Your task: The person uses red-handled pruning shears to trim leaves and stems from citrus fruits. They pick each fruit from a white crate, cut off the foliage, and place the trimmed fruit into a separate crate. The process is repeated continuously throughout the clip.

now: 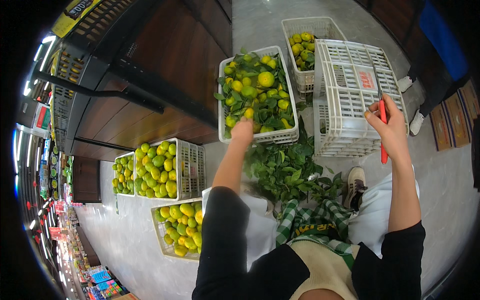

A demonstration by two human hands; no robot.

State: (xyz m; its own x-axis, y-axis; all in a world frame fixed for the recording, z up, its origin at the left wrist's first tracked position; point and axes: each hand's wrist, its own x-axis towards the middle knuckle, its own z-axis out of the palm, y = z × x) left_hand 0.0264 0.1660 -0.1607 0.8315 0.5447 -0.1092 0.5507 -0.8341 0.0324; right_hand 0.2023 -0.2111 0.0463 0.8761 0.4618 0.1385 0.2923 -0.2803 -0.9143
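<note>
My left hand (243, 130) reaches over the near edge of a white plastic crate (278, 138) full of leafy green-yellow citrus fruit (249, 91). Its fingertips are at a small yellow fruit (248, 112); whether they grip it is hidden. In my right hand (392, 125) is a tool with red handles (383, 112) and a long, narrow metal end (378, 80), probably snips. It is held above an overturned white crate (352, 99), apart from the fruit. Cut leafy twigs (281, 172) lie heaped on the floor between my feet and the fruit crate.
At left stand crates of leafless citrus (155, 168), another crate of citrus (183, 228) nearer me. Behind the overturned crate is a part-filled crate (313, 26). A dark wooden display stand (161, 56) borders the left. A person's legs (431, 82) and cardboard boxes (455, 116) are at right.
</note>
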